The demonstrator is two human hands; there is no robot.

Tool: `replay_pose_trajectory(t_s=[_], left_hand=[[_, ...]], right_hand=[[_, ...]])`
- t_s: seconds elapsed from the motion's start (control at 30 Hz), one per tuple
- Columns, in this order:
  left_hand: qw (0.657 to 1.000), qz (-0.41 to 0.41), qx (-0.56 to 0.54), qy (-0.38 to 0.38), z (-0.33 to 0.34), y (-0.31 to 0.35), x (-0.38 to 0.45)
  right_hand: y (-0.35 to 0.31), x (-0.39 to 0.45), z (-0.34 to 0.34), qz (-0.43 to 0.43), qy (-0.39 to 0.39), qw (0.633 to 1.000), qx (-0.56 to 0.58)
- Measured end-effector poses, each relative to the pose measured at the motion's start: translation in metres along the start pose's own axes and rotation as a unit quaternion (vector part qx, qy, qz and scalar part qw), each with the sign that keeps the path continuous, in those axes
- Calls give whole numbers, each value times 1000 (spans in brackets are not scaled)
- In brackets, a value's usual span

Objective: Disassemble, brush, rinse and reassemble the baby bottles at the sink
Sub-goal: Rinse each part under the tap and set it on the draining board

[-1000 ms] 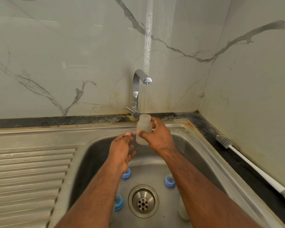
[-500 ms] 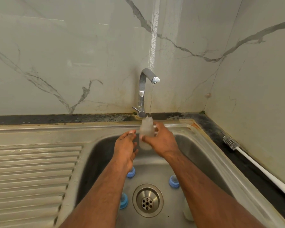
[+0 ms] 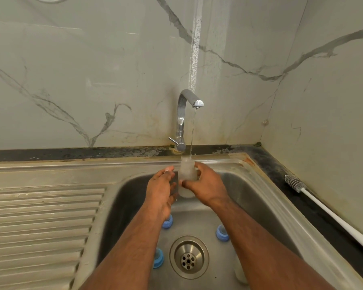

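Head view, looking down into a stainless steel sink set in a dark bench against marble-patterned wall tiles. Held upright under a thin stream of water from the chrome tap: a clear, frosted baby bottle, uncapped, just above the far end of the basin. Gripping it from the right side, the right hand, fingers curled round the back of the bottle and thumb across its front. Close beside the bottle on the left, the left hand, fingers loosely straight and pressed together, tips near the bottle's side; cannot tell whether touching it. On the basin floor around the round drain: three blue bottle collars, one half hidden under the left wrist, one to the right of the drain, one to the left of the drain. Near the bottom edge, partly behind the right forearm, a pale translucent piece, too hidden to identify. At left, the ribbed draining board. On the bench at right, along the side wall, a white-handled bottle brush with grey bristles pointing toward the back corner.
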State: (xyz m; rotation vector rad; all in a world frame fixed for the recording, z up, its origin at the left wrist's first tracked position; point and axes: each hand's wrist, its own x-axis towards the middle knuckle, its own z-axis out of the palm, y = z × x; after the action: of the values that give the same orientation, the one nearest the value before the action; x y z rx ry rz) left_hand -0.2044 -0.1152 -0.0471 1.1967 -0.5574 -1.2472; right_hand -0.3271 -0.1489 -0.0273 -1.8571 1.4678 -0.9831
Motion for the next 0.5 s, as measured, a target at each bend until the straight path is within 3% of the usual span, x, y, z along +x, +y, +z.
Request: replay_pose_trajectory(t_s=[0.07,0.17,0.3,0.4,0.5], left_hand=[[1000,-3,-2,-8,-1,0,2],[1000,0,-9,-9,-1,0,1],[1000,-3,-7,-11,0,-1,1],[1000,7,-19,-8,0,-1,0],[1000,7,-18,-13,0,-1,2]], right_hand=[[-1,1,-2,-8,34,999,29],[-2,1,-3,-6,2,1000,6],[-1,1,-3,-20,34,999,31],[-3,-2,-4,-18,-8,1000,5],[-3,0,-4,-20,22,999,42]])
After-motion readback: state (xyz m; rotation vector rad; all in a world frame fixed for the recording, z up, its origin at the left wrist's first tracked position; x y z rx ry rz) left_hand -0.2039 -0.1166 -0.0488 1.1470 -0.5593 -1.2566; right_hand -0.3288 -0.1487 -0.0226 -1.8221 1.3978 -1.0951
